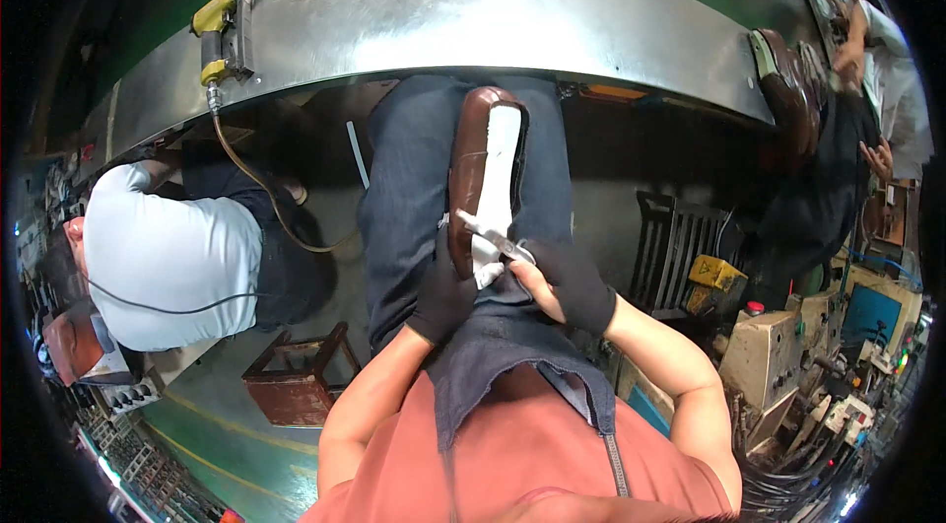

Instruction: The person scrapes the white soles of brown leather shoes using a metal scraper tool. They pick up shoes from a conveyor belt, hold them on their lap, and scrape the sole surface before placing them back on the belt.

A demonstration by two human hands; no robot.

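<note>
A brown leather shoe (471, 158) lies lengthwise over my lap, its toe pointing at the bench and its white underside (504, 153) showing. My left hand (443, 288), in a black glove, is closed round the heel end from the left. In my right hand (567, 284), also gloved in black with bare skin at the thumb and finger, is a slim metal hand tool (505, 245). The tool's tip lies over the shoe near the heel; its exact kind is unclear. A crumpled white piece (487, 273) sits at the heel between my hands.
A curved metal bench (414, 25) runs ahead, with a yellow and black air nailer (212, 35) and its hose at left. More brown shoes (783, 79) stand at its right end. One person (177, 252) sits at left, another (892, 79) at right. Behind me is a wooden stool (296, 380).
</note>
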